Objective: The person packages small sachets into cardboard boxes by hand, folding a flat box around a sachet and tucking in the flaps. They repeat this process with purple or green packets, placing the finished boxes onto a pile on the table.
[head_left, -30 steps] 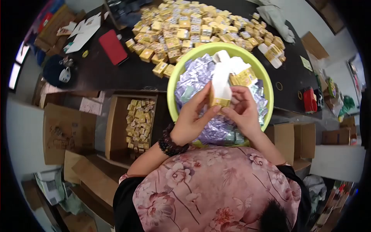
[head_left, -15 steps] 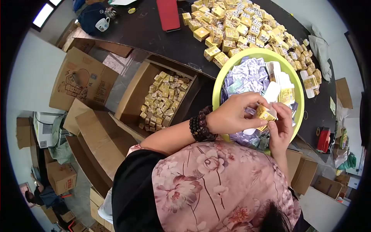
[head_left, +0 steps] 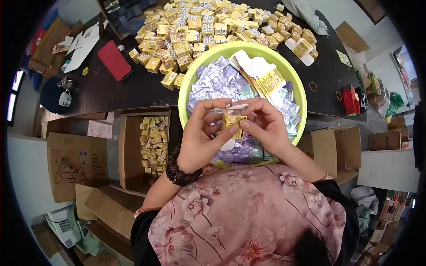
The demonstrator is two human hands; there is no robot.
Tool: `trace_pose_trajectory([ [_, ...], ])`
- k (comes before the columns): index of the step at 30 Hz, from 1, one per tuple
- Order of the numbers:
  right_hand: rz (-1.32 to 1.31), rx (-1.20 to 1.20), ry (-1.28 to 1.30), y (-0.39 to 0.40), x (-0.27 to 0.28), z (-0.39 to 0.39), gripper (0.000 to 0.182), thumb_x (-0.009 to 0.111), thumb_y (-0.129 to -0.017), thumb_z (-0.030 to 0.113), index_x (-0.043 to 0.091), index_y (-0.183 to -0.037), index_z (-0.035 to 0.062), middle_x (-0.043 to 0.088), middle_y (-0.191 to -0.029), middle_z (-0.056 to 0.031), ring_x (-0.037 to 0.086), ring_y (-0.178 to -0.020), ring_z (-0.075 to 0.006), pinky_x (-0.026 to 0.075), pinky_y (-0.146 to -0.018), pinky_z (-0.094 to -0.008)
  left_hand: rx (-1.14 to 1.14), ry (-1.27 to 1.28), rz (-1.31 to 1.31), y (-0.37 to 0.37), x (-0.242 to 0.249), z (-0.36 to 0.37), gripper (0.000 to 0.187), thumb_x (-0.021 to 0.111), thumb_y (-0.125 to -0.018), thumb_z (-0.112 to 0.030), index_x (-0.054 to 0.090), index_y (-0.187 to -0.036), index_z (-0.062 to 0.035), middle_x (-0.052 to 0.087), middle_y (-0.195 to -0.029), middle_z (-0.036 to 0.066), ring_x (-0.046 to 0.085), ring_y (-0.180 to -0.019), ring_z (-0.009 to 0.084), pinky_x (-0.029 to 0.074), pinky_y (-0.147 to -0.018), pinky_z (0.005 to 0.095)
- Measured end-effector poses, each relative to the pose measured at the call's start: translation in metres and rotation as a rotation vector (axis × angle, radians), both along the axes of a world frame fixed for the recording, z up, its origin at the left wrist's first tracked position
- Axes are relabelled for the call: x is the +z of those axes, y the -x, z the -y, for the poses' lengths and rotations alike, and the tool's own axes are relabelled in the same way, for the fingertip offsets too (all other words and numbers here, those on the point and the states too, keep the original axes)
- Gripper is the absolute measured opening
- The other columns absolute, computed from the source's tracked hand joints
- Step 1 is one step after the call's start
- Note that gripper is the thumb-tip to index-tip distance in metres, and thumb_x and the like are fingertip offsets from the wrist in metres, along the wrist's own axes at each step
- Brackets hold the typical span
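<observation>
A small yellow box (head_left: pixel 232 120) with raised white flaps is held between both hands over a lime-green basin (head_left: pixel 303 95). My left hand (head_left: pixel 202 131), with dark beads at the wrist, grips the box from the left, thumb on its front. My right hand (head_left: pixel 266 126) pinches its right side, fingers near the top flap. Inside the basin lie many purple and teal sachets (head_left: pixel 217 80). A stack of flat yellow and white cartons (head_left: pixel 268 80) rests on the sachets at the basin's right side.
A large pile of yellow boxes (head_left: pixel 182 48) covers the black table (head_left: pixel 146 95) behind the basin. An open cardboard box (head_left: pixel 128 150) with small yellow boxes stands at left. On the table lie a red phone-like case (head_left: pixel 114 60), a cup (head_left: pixel 65 98) and a red object (head_left: pixel 351 100).
The view has swung to the right, so the table and basin appear further left. Both hands still hold the small box, now more upright with its white flaps raised.
</observation>
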State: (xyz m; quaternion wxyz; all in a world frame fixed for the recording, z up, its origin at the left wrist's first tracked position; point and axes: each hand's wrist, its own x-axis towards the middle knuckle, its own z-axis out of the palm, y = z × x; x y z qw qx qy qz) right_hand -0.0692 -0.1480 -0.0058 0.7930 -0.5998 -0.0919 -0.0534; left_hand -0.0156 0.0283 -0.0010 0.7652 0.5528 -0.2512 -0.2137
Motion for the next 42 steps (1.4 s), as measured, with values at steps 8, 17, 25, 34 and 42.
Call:
trace_pose_trajectory([
  [8,0.0,0.021,0.065,-0.007,0.005,0.009,0.017,0.065,-0.085,-0.005,0.054,-0.097,0.0004,0.058,-0.106,-0.0082,0.057,-0.105,-0.0136,0.049,-0.09,-0.0285,0.05,-0.035,0.076,0.005,0.0,0.008,0.05,0.063,-0.082,0.012,0.037,-0.122,-0.0008,0.048,-0.127,0.014,0.055,-0.115,0.0206,0.05,-0.094,0.0301],
  [17,-0.085,-0.046,0.012,-0.006,0.002,0.013,0.011,0.063,-0.087,-0.004,0.063,-0.098,-0.0019,0.062,-0.1,-0.007,0.06,-0.093,-0.0083,0.051,-0.078,-0.0228,-0.017,-0.036,0.101,0.002,0.002,0.006,0.051,0.064,-0.082,0.012,0.037,-0.124,-0.0005,0.048,-0.127,0.012,0.054,-0.118,0.0197,0.049,-0.097,0.0303],
  [25,0.449,-0.23,0.699,0.0,0.007,0.008,0.021,0.066,-0.083,-0.001,0.066,-0.104,0.0028,0.063,-0.102,-0.0105,0.064,-0.091,-0.022,0.051,-0.076,-0.029,-0.059,-0.012,0.072,-0.002,-0.004,0.001,0.039,0.06,-0.087,0.009,0.047,-0.123,0.0003,0.048,-0.129,0.01,0.053,-0.118,0.0173,0.049,-0.096,0.0286],
  [34,0.254,-0.291,0.882,-0.02,-0.008,0.04,0.024,0.059,-0.086,-0.001,0.064,-0.109,0.0008,0.062,-0.11,-0.0136,0.059,-0.103,-0.026,0.048,-0.087,-0.0329,0.153,0.021,0.006,-0.014,-0.008,-0.008,0.023,0.057,-0.092,0.002,0.049,-0.113,-0.003,0.054,-0.125,0.013,0.058,-0.109,0.0173,0.05,-0.09,0.0272],
  [42,0.357,-0.12,1.82,-0.082,-0.025,0.046,0.023,0.055,-0.072,0.003,0.065,-0.094,0.0032,0.064,-0.094,-0.0089,0.055,-0.094,-0.0254,0.047,-0.083,-0.0334,0.052,0.323,-0.494,-0.034,-0.007,-0.028,0.033,0.045,-0.098,-0.006,0.04,-0.13,-0.0051,0.054,-0.126,0.014,0.059,-0.11,0.0222,0.052,-0.094,0.0377],
])
